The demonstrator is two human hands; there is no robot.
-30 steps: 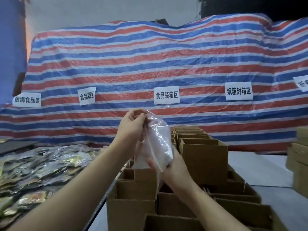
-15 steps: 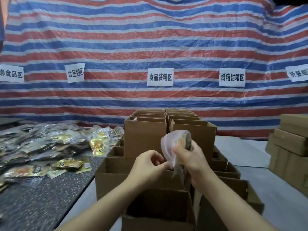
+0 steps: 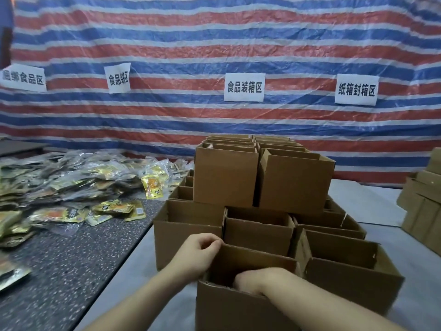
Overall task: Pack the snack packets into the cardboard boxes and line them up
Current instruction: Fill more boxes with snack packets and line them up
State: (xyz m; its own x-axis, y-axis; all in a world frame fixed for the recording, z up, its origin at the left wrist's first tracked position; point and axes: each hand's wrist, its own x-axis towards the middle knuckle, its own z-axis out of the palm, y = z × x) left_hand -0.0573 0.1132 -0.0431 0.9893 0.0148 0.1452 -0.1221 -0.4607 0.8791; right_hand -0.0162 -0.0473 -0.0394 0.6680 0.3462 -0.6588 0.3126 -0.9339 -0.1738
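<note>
Right hand (image 3: 253, 280) is down inside the nearest cardboard box (image 3: 238, 304), fingers hidden, can't tell their state; left hand (image 3: 198, 253) fingers curled together on its rim. Most snack packets (image 3: 71, 185) sit heaped on the bench (image 3: 71, 266) to my left, so lots left. Open boxes crowd ahead, two stacked boxes (image 3: 262, 177) blocking the far rows

Right hand (image 3: 254, 280) inside nearest box (image 3: 238, 309) (fingers and any contents unseen)
</note>
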